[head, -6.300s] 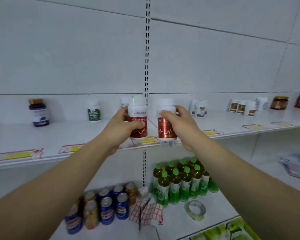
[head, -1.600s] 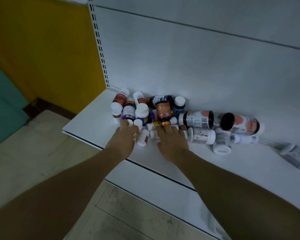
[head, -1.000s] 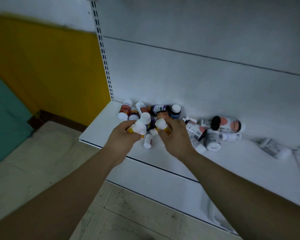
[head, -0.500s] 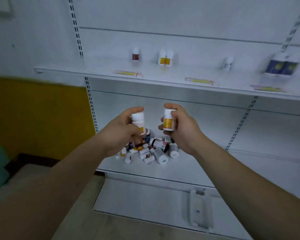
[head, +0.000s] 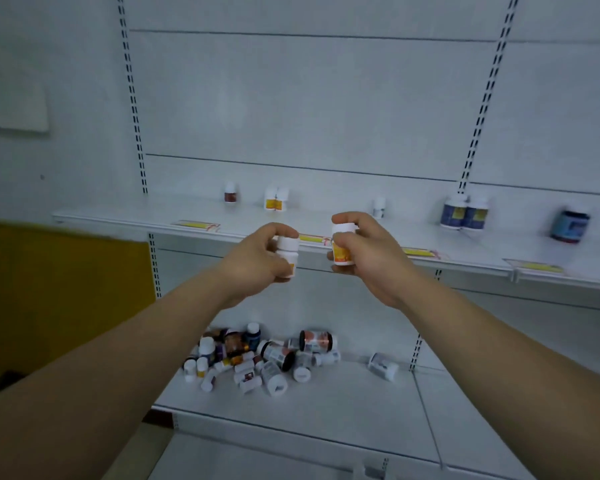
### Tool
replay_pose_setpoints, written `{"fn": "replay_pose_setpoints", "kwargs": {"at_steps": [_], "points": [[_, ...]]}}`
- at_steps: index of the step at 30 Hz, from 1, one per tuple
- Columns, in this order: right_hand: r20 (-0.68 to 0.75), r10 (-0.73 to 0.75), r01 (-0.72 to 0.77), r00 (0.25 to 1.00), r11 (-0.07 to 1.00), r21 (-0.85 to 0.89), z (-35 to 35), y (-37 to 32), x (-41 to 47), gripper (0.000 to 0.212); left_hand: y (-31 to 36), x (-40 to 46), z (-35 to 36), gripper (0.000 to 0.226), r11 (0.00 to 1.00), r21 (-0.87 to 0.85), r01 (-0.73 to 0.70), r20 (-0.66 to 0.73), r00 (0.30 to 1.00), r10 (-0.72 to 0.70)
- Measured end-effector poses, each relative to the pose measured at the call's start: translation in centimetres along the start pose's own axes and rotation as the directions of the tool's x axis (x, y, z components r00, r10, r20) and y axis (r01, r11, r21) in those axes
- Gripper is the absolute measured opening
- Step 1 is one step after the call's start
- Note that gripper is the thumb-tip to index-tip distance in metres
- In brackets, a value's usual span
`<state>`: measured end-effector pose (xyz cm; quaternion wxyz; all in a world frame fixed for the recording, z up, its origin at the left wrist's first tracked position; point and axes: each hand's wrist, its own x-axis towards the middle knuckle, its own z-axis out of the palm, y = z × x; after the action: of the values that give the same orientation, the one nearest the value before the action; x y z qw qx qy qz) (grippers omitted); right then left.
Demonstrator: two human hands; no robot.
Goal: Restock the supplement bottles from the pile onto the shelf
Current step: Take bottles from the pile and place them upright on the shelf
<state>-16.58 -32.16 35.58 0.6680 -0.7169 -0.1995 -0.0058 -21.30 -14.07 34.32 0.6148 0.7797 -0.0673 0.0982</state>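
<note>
White bottles (head: 343,247) upright, caps up, one gripped in each hand (head: 371,251), before the shelf (head: 465,252).

Both hands (head: 257,258) raised, fingers seemingly curled.

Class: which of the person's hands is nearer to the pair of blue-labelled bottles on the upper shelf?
Right. The right hand is below-left of the blue-labelled bottles; the left hand is farther left, beyond the right hand.
</note>
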Motion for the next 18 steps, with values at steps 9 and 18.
{"fn": "replay_pose_setpoints", "kwargs": {"at_steps": [9, 18], "points": [[-0.007, -0.082, 0.076, 0.997, 0.953, -0.293, 2.9, 0.1, 8.2, 0.031, -0.6, 5.9, -5.5, 0.045, 0.89, 0.456, -0.03, -0.157, 0.981, 0.114], [-0.052, -0.012, -0.015, 0.999, 0.872, -0.489, 6.1, 3.8, 19.1, 0.038, -5.2, 16.8, -11.8, 0.041, 0.837, 0.548, -0.007, -0.039, 0.999, 0.034]]}}
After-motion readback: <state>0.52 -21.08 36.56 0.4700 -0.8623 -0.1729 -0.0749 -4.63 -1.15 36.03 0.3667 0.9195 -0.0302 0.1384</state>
